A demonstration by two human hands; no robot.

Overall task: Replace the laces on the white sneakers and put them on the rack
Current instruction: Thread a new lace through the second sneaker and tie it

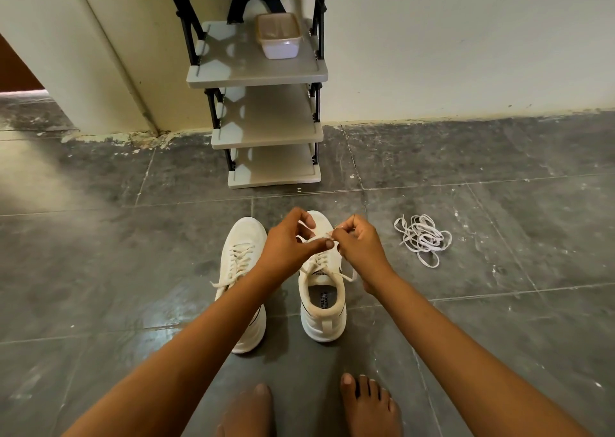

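Both hands over right sneaker (322, 300) on floor: left hand (289, 242) and right hand (357, 243) each pinch its lace (317, 237). Left sneaker (241, 257) beside. Loose laces (423, 238) right. Rack (266, 117) against wall.

Sneakers (286, 280) side by side ahead of my feet (309, 406); rack (266, 110) behind them at wall; laces (423, 238) right; tub (279, 35) on rack.
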